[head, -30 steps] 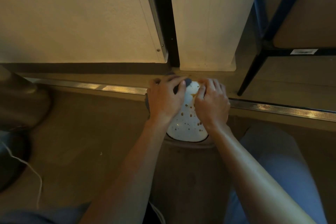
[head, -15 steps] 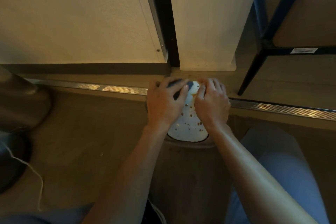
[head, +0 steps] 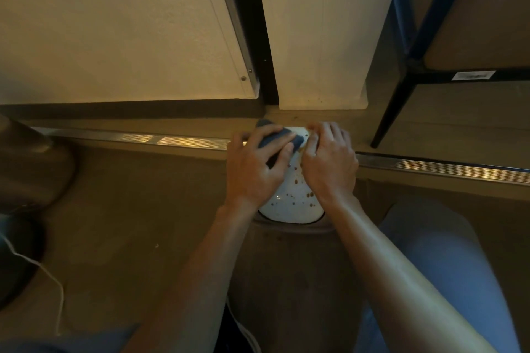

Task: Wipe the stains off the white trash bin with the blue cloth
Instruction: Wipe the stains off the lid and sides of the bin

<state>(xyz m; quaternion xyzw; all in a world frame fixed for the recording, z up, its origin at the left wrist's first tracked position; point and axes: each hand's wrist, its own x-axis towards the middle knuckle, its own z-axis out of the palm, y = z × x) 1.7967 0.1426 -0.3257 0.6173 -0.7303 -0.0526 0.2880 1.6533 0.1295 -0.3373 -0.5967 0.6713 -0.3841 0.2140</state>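
1. Fingers (head: 282, 149) of the left hand (head: 255, 169) lie curled over the blue cloth (head: 276, 136), thumb underneath it, pinching the folded pad against the far edge of the white trash bin (head: 289, 203).
2. On the right hand (head: 329, 163), the fingers are bent and close together, pressing down on the bin's top right beside the cloth; they hold nothing that I can see.
3. That bin stands on the floor between the person's knees, its white top facing up, with the metal floor strip (head: 160, 140) passing just behind it.
4. Brown stains (head: 295, 182) still dot the near half of the bin's top, in the gap between the two hands and down toward its near rim.
5. Judging by this, wiping has barely begun: the cloth sits at the far edge, the spots unwiped.
6. Next, the cloth likely needs dragging toward the near rim with firm pressure, while the right hand steadies the bin and shifts off the spotted patch.
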